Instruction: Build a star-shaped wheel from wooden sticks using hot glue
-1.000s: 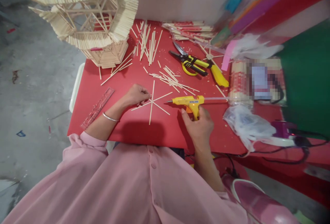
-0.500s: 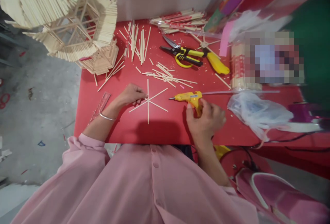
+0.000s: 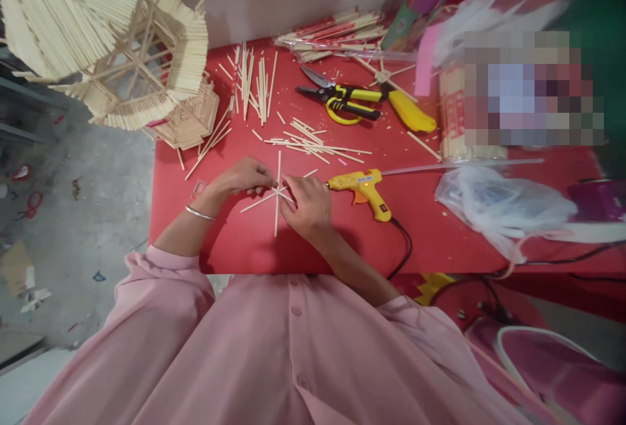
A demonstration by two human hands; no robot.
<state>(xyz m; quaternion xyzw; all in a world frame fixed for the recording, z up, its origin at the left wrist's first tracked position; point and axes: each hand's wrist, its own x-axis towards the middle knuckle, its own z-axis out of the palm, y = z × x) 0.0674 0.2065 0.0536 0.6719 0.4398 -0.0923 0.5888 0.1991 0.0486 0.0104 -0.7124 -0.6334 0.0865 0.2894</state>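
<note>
A star of thin wooden sticks (image 3: pixel 277 216) lies on the red table in front of me, its arms crossing at the centre. With fingers pinched together, my left hand (image 3: pixel 247 177) holds the star at its centre from the left. My right hand (image 3: pixel 309 206) is curled over the star's right side, fingertips and thumb at the centre and covering part of the right-hand sticks. Just right of that hand, a yellow glue gun (image 3: pixel 359 182) lies on the table, its nozzle tip hidden behind the fingers and a glue stick (image 3: pixel 440 166) jutting from its back.
Loose sticks (image 3: pixel 313 141) and yellow-black pruning shears (image 3: pixel 342 96) lie beyond the star. A layered stick model (image 3: pixel 186 112) stands at the left. Farther right are a second stick star (image 3: pixel 383 77) and a clear plastic bag (image 3: pixel 499 206). The glue gun's cord (image 3: pixel 408 242) runs over the front edge.
My right hand has let go of the glue gun, leaving it on the table, and moved left to the star's centre. My left hand stays at the star.
</note>
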